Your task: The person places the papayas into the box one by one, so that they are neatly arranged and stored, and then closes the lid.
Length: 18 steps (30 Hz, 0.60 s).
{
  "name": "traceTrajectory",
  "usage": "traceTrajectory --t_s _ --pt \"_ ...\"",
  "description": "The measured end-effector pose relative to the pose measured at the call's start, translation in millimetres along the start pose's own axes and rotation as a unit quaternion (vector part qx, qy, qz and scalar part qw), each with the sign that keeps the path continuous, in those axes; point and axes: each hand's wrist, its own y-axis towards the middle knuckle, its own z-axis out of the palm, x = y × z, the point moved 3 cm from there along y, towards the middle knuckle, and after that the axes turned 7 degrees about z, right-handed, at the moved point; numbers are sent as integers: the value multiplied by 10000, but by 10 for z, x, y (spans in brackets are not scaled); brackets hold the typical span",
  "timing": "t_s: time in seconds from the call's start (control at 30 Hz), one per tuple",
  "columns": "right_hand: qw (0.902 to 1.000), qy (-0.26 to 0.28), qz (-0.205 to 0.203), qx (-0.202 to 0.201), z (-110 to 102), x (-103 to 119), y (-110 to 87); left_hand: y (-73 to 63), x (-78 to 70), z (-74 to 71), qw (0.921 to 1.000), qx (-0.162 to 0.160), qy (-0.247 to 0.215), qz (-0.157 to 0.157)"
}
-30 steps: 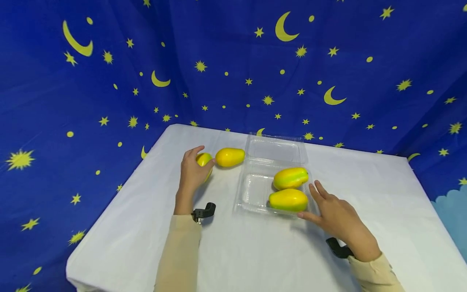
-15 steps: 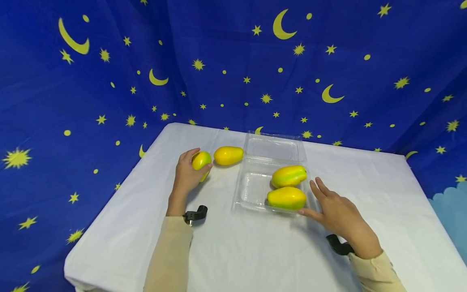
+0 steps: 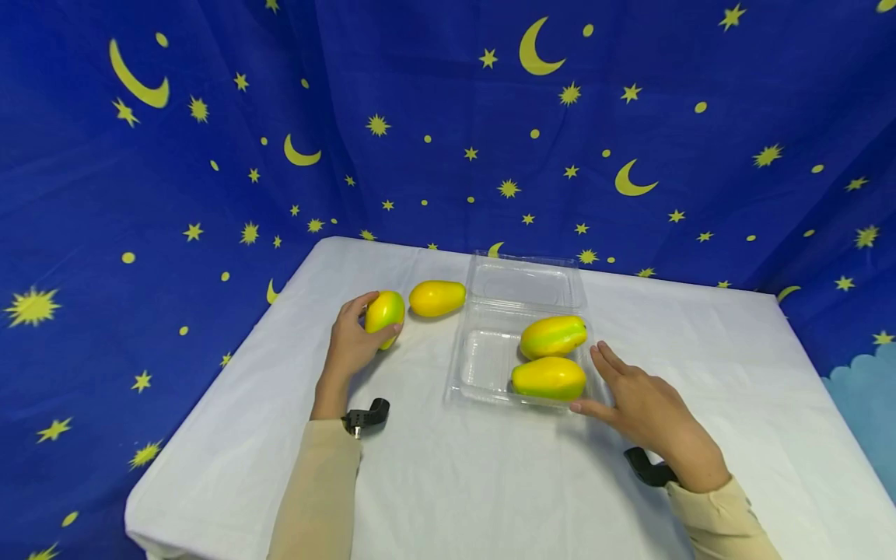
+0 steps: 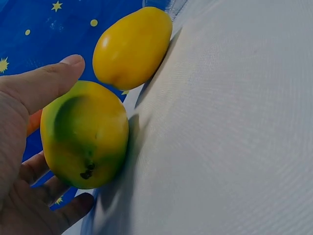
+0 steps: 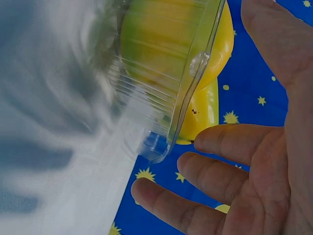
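My left hand point(image 3: 351, 336) is around the near side of a yellow-green papaya point(image 3: 386, 317) on the table. In the left wrist view the thumb point(image 4: 49, 81) extends straight over this papaya point(image 4: 85, 134), and the spread fingers lie below and behind it. A second, yellower papaya point(image 3: 437, 299) lies just to the right. Two more papayas, the far one point(image 3: 553, 337) and the near one point(image 3: 549, 379), sit side by side in a clear plastic clamshell box point(image 3: 483, 365). Beside the box's right wall, my right hand point(image 3: 651, 412) has its fingers extended, the thumb tip at the front corner.
The clamshell's lid point(image 3: 521, 284) lies folded back, away from me. A white cloth covers the table point(image 3: 476, 482). Behind it hangs a blue curtain point(image 3: 420, 93) with yellow moons and stars. Each wrist wears a black camera mount, such as the left mount point(image 3: 367, 416).
My left hand has drawn back leftward, uncovering more of the papaya it surrounds, which stays about where it was. The right hand and the box stay nearly still; the head view shifts slightly.
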Motion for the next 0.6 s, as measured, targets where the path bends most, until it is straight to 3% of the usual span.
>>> traceTrajectory --t_s 0.6 --pt "9999 -20 94 110 54 -31 9 -15 27 2 9995 189 -64 -225"
